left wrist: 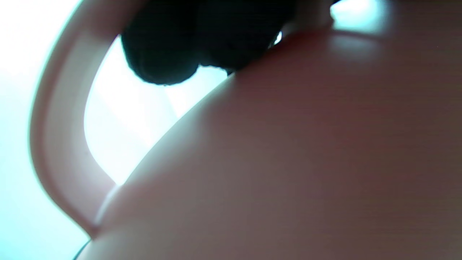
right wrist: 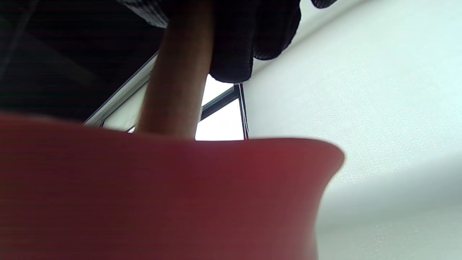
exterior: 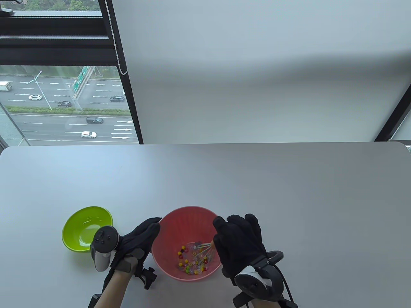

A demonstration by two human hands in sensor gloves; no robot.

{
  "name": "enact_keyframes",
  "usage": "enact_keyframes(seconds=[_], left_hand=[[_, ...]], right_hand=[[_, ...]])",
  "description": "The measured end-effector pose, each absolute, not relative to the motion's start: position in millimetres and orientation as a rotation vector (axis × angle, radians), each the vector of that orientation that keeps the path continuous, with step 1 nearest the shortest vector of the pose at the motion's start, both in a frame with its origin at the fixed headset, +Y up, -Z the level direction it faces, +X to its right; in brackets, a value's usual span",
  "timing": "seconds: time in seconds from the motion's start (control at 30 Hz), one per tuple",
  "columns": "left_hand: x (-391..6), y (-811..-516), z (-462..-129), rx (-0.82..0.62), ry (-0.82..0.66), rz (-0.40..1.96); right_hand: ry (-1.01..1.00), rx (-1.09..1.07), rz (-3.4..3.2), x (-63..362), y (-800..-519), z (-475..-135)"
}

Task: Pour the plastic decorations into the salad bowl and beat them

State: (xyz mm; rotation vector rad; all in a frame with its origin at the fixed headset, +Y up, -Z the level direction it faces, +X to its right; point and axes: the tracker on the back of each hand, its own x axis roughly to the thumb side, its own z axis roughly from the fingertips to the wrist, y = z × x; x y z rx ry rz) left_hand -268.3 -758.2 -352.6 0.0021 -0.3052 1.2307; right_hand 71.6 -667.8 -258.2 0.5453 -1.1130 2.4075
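Right hand (exterior: 239,245) fingers curl round the whisk (exterior: 202,252) handle, wires down among the plastic decorations (exterior: 192,260) in the salad bowl (exterior: 175,221). Left hand (exterior: 138,240) fingers clasp its rim; stir gently so none jump out.

No readable text, labels, brand names or numbers appear in any of the three views. Outside the window, far beyond the fingertips of both hands, green highway signs (exterior: 81,77) hang on a gantry over the road, but their lettering is too small and blurred to read. White arrows (exterior: 123,129) are painted on the road lanes below them, pointing right; they are the only markings that can be made out. The two wrist views show only blurred surfaces close to the fingers, with no writing on them.
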Motion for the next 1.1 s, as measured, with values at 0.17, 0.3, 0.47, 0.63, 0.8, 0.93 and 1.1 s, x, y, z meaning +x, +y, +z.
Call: enact_keyframes(seconds=[0.17,0.3,0.47,0.63,0.8,0.93,1.1], left_hand=[[-268,-758,-352,0.002,-0.305,1.230],[-268,-758,-353,0.003,-0.304,1.230],[-268,-758,-353,0.002,-0.305,1.230],[-268,-758,-353,0.003,-0.304,1.230],[-268,-758,-353,0.003,-0.305,1.230],[-268,-758,-352,0.002,-0.304,1.232],[-268,-759,-353,0.003,-0.304,1.231]], right_hand=[[-1.017,0.535,2.364,69,-672,-262],[-1.008,0.545,2.368,66,-673,-262],[-1.027,0.559,2.396,64,-673,-261],[-1.066,0.570,2.421,63,-673,-260],[-1.100,0.577,2.440,62,-672,-259],[-1.127,0.585,2.456,62,-671,-258],[-1.177,0.600,2.479,62,-670,-256]])
